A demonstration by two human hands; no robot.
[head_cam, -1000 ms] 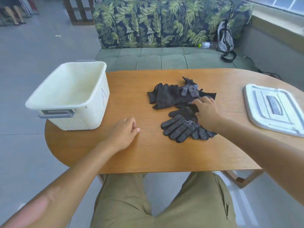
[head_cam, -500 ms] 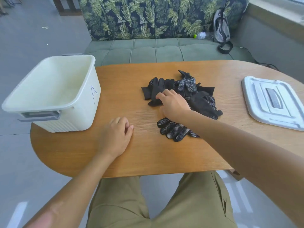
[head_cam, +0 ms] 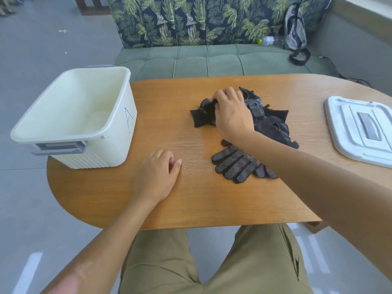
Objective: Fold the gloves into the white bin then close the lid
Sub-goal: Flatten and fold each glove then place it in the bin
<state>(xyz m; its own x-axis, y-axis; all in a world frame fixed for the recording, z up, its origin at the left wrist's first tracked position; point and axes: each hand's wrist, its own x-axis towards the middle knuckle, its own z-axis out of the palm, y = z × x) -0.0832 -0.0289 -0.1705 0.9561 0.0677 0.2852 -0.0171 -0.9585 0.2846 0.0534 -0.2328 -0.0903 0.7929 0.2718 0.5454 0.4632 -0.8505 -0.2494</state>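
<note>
Fingers of the left hand (head_cam: 156, 174) lie loosely curled on the oval wooden table (head_cam: 191, 204), holding nothing, beside the empty white plastic bin (head_cam: 70, 132). Fingers of the right hand (head_cam: 230, 112) have moved from the near dotted gloves to the far-left black knitted glove (head_cam: 202, 115) and now pinch it, so folding begins. At right, the white lid (head_cam: 360, 130) waits.

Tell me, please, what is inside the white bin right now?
Nothing visible: the white bin shows only bare inner walls and floor. Its near wall hides a strip of the floor.
</note>
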